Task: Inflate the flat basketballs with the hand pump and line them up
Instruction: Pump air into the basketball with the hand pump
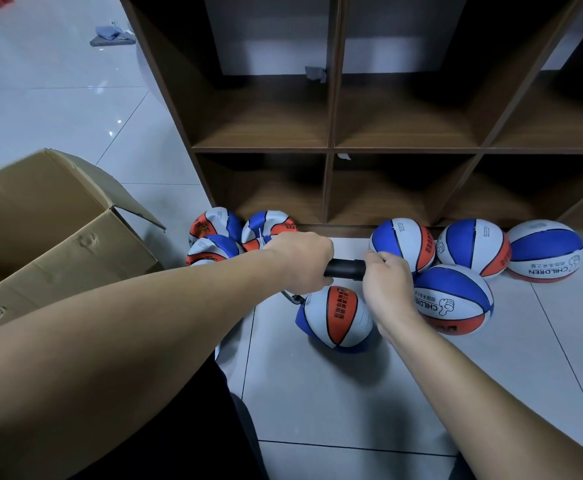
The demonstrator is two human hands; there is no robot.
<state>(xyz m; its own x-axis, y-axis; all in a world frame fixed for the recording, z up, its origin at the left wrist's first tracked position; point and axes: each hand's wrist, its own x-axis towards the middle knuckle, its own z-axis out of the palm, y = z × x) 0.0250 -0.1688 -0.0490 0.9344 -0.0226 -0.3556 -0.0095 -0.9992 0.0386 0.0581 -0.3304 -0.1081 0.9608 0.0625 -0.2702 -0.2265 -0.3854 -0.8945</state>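
Left hand: fist wrapped round the black hand pump barrel, steadying it level above the floor.
Right hand: fingers curled round the pump's other end, presumably the plunger handle.
Ball in work: directly beneath the pump, hose entering its left side.
Inflated balls: grouped right, along the shelf base.
Flat balls: heaped left, beside the cardboard box, awaiting air.

place: storeroom | cues: empty cubby shelving, open cardboard box, tiled floor
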